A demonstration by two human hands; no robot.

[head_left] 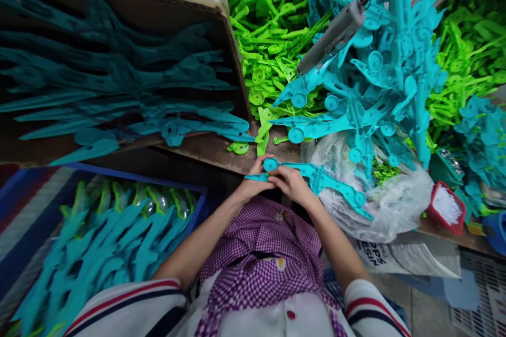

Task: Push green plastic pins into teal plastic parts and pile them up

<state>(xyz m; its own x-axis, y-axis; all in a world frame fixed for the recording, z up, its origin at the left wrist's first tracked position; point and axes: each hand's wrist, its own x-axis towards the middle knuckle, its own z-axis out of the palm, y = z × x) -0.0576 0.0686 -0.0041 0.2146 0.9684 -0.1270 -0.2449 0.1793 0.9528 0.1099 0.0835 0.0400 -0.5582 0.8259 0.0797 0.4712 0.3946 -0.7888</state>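
Observation:
Both my hands meet at the workbench edge on one long turquoise plastic part (316,175), which has a round disc near its left end and stretches to the right over a clear plastic bag. My left hand (256,181) wraps the part's left end, fingers closed around it. Close beside it, my right hand (291,183) pinches the part just right of the disc, fingertips bent. Whether a smaller piece sits between the fingers cannot be seen. A bright green plastic part (263,131) lies just beyond my left hand.
A cardboard box (239,58) of turquoise parts stands at left, above a blue crate (200,205) of turquoise-and-green pieces. Heaped green parts (264,26) and turquoise parts (379,79) fill the back. A grey electric screwdriver (332,37) hangs overhead. A red tray (446,208) holds small white pieces.

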